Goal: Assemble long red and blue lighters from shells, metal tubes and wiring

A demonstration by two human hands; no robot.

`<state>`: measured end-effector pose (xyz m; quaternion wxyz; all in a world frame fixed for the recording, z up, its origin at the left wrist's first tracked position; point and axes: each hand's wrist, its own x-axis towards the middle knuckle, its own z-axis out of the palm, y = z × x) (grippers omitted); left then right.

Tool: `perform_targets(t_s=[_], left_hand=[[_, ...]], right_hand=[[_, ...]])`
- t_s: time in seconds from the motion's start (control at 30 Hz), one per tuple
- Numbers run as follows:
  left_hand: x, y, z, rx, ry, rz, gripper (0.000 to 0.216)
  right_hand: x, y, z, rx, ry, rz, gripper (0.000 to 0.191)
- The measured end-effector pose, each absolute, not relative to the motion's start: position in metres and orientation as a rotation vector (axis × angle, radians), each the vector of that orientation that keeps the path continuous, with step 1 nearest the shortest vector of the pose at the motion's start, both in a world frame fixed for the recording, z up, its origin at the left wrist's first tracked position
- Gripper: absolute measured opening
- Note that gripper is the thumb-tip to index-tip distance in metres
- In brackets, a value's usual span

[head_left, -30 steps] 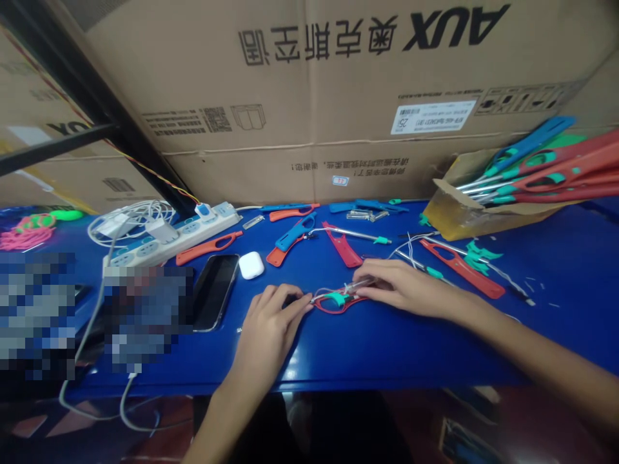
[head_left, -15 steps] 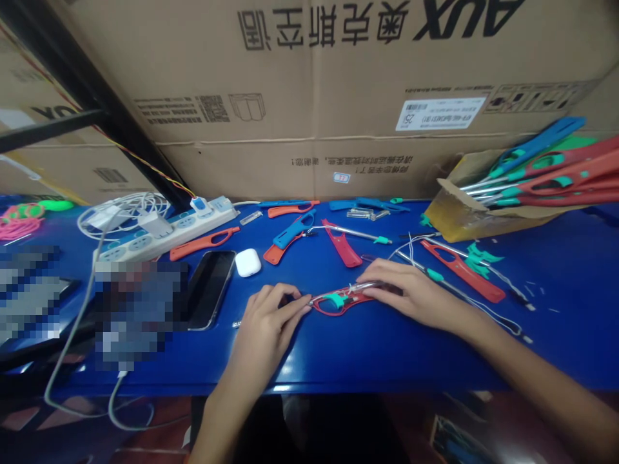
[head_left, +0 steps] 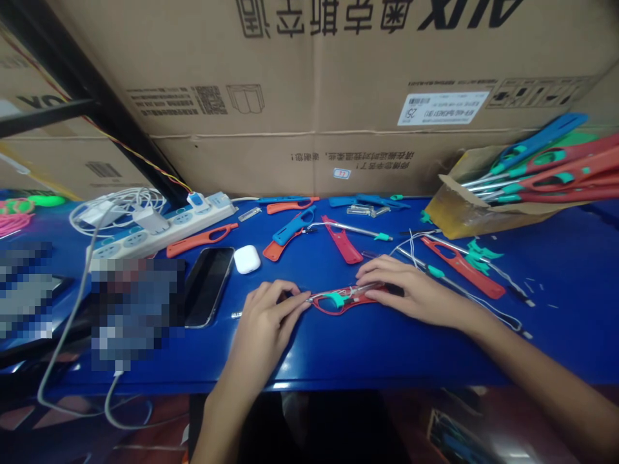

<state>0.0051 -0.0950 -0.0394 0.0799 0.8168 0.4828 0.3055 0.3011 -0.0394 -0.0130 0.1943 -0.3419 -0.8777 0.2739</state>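
In front of me on the blue table lies a red lighter shell half (head_left: pixel 333 311), with a teal trigger (head_left: pixel 340 299) and thin white wire inside it. My left hand (head_left: pixel 271 312) pinches the narrow front end of this shell between thumb and fingertips. At the wider handle end, my right hand (head_left: pixel 403 290) has its thumb and fingers closed about a clear fuel tank (head_left: pixel 363 290), which lies along the shell. The right fingers partly hide the tank and the handle.
A loose red shell half (head_left: pixel 344 241), blue shell (head_left: pixel 294 225) and metal lighter tube (head_left: pixel 360 230) lie behind my hands. At right stands an open carton (head_left: pixel 454 212) of long lighters. A phone (head_left: pixel 210 287), white earphone case (head_left: pixel 247 260) and power strip (head_left: pixel 159 235) are left.
The clear tank has come down closer into the red shell, and my right hand has shifted slightly with it. My left hand keeps its pinch at the front end.
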Motion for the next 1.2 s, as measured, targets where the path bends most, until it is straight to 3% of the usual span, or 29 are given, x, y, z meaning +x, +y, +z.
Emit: perform_targets(t_s=[0.8,1.2], left_hand=[[0.004,-0.093,-0.042,2.416,1.46,0.891,0.022],[0.006,-0.095,-0.04,2.409,1.492,0.833,0.022]], right_hand=[[0.297,-0.048,-0.014,-0.805,-2.62,0.277,0.031],[0.293,-0.052,-0.019,-0.697,-2.792,-0.002,0.047]])
